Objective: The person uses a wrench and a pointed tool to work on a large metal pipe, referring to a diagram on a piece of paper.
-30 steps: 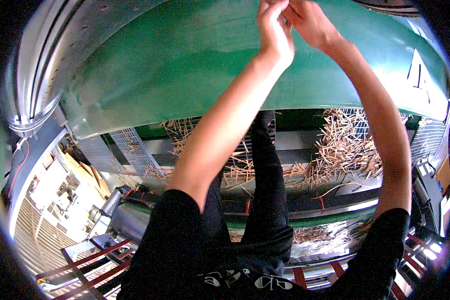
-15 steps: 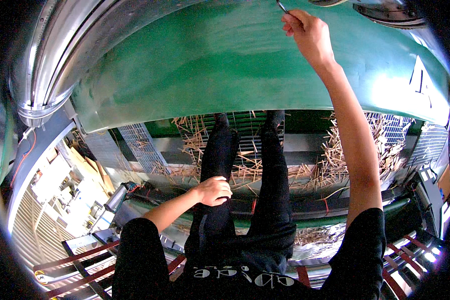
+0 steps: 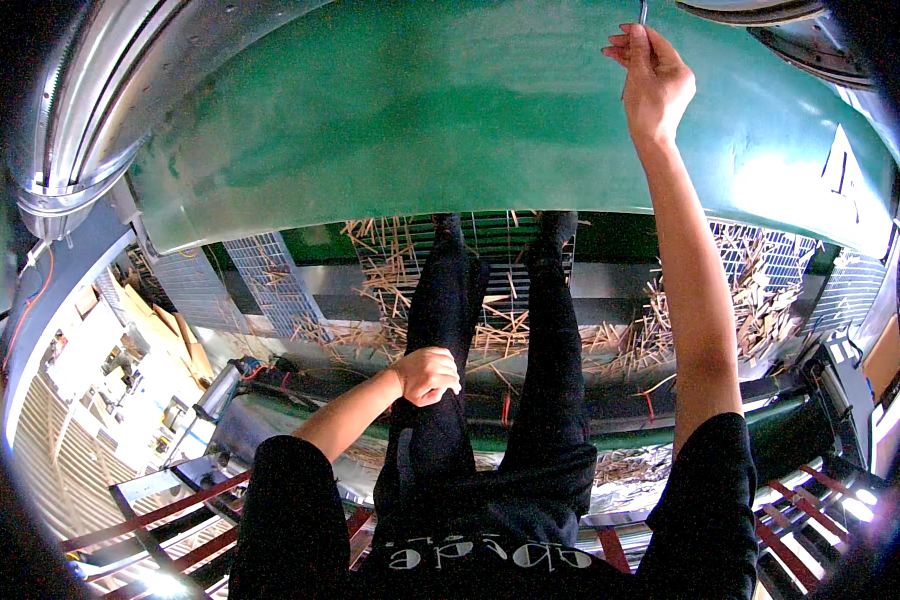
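My right hand is raised at the upper right, in front of a large curved green panel. Its thumb and fingers pinch a thin dark metal rod, perhaps a tool; the far end runs out of the picture. The other fingers stick out to the left. My left hand rests on my left leg in black trousers, its fingers loosely curled over the cloth, with no object showing in them.
Thin brown strips lie heaped on metal grates beneath the panel. Shiny metal ducting curves along the left, and rounded metal parts hang at the upper right. Dark red rails run behind me. A white triangular label is on the panel.
My right hand has moved right and slightly down with the rod, which now points more upright. My left hand stays on my leg. The whole view has shifted slightly.
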